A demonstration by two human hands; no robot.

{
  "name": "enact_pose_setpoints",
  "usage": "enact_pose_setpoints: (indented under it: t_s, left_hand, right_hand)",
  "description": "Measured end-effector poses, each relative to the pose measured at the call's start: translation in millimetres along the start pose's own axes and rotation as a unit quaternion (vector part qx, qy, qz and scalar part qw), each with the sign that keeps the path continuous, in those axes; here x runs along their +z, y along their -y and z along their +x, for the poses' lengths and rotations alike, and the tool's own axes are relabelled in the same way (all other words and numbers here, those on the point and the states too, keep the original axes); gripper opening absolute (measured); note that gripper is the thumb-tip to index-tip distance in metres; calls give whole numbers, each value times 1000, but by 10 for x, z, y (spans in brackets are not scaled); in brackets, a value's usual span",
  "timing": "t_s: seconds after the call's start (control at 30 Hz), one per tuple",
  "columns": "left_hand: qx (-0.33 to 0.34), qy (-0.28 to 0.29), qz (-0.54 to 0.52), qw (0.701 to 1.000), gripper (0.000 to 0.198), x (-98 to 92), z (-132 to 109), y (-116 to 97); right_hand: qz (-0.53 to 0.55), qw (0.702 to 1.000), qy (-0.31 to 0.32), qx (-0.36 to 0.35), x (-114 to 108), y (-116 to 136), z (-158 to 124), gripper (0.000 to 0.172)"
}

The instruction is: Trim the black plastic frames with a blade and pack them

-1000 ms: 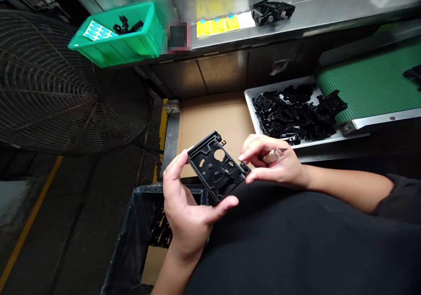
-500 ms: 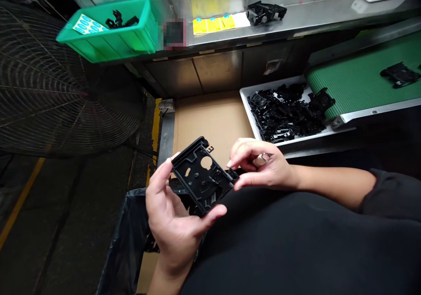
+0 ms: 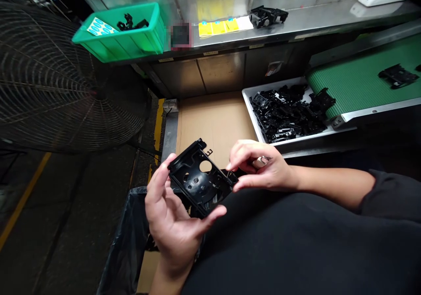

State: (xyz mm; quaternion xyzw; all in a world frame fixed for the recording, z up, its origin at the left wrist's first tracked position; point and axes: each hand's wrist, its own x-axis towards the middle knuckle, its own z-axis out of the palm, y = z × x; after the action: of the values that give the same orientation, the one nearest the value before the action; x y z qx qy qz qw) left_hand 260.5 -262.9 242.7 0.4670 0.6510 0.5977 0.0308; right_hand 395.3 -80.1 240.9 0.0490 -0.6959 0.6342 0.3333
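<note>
A black moulded plastic frame (image 3: 196,181), with a round hole and small ribs, is held tilted in front of my body. My left hand (image 3: 176,218) grips it from below and the left, thumb along the lower edge and fingers at the far left side. At its right corner, my right hand (image 3: 259,165) pinches the frame between thumb and forefinger. Some metallic object (image 3: 262,161) shows among the curled fingers of that hand; I cannot make out what it is. The frame's underside is hidden.
Beyond my hands lies a cardboard sheet (image 3: 213,115). A white tray (image 3: 252,115) of black parts stands beside a green conveyor belt (image 3: 358,77) carrying more. On the steel shelf (image 3: 309,18) is a green bin (image 3: 131,40). A large fan (image 3: 66,88) stands left, above a bag-lined container (image 3: 121,238).
The black frame has tipped slightly, so light falls differently on its face. Both hands keep their hold. The camera view has shifted a little.
</note>
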Motion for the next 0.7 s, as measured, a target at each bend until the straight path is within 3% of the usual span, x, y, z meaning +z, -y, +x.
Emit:
enact_pose_setpoints:
  t_s: [0.17,0.3,0.4,0.57,0.7]
  left_hand:
    - [7,19,32,999,108,-15,-7,-12]
    - [23,23,77,996,109,7,23,-27]
    - [53,20,132,990,108,38,48,-18]
    - [112,-6,189,976,104,97,98,14]
    - [136,-7,211,968,99,136,115,31]
  right_hand:
    - [15,1000,4,0,-14,-6,-56,29]
    - [34,996,2,81,-71,36,-22,43]
    - [-19,989,-6,146,-52,117,89,50]
    - [-103,979,45,172,98,162,225,71]
    - [-104,974,33,197,181,95,245,66]
